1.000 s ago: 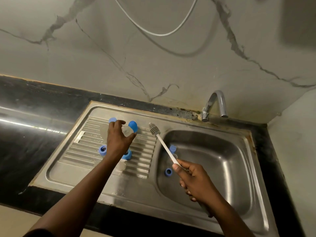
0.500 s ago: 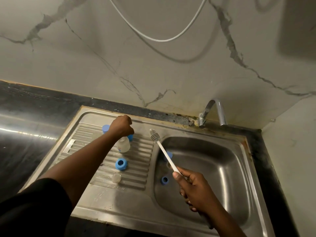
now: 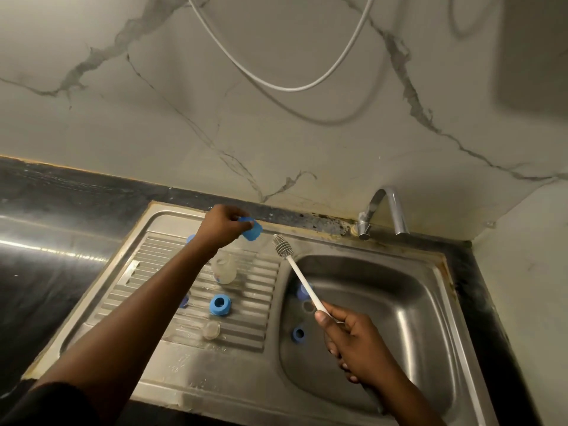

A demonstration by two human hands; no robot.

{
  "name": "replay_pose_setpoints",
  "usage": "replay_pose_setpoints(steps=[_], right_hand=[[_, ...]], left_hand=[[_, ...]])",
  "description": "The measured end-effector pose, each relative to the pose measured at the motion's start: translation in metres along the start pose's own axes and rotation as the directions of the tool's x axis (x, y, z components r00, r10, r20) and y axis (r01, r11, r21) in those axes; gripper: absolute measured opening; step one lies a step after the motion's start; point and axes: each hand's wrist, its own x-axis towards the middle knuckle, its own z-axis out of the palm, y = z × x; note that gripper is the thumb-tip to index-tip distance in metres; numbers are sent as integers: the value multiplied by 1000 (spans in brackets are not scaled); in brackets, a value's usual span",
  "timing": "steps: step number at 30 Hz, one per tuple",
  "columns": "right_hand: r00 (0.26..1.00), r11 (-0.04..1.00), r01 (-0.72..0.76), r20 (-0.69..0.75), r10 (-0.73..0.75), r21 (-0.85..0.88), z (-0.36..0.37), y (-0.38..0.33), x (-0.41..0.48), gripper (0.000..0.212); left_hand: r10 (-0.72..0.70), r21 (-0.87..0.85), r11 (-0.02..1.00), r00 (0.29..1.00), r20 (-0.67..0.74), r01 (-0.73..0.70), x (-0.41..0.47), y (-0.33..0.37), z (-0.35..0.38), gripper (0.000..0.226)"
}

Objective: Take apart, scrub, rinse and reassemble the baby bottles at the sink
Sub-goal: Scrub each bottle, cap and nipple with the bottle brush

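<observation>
My left hand (image 3: 218,226) grips a blue bottle cap (image 3: 252,232) lifted above the far end of the ribbed draining board (image 3: 246,330). A clear bottle body (image 3: 224,268) stands on the board just below that hand. A blue screw ring (image 3: 220,304) and a clear teat (image 3: 211,329) lie nearer on the board. My right hand (image 3: 353,342) holds the white handle of a bottle brush (image 3: 282,245) over the basin, bristles pointing up and left. In the basin lie a blue ring (image 3: 298,334) and another blue part (image 3: 302,291) behind the brush handle.
The steel sink basin (image 3: 399,318) lies at right, with a chrome tap (image 3: 381,215) at its back edge. Black countertop (image 3: 46,256) stretches left of the board. A white cable (image 3: 285,87) hangs on the marble wall. Another blue piece (image 3: 190,239) shows behind my left forearm.
My left hand reached to the far end of the draining board, closed on the blue cap and lifted it off the board. The brush in my right hand barely moved.
</observation>
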Motion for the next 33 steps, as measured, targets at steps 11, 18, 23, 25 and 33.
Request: replay_pose_setpoints(steps=[11,18,23,25,33], right_hand=[[996,992,74,48,-69,-101,-12,4,-25,27],[972,896,236,103,-213,-375,-23,3,-37,32],[966,837,249,58,-253,-488,-21,-2,-47,35],[968,834,236,51,-244,-499,-19,-3,-50,37],[940,610,199,-27,-340,-767,-32,-9,-55,48]], left_hand=[[-137,-533,798,945,296,282,-91,27,-1,45],[-161,-661,677,941,297,324,-114,36,28,58],[-263,-843,480,957,126,243,-139,39,64,56],[-272,-877,429,957,101,215,-147,42,72,56],[-274,-872,478,961,-33,107,-154,60,79,52]])
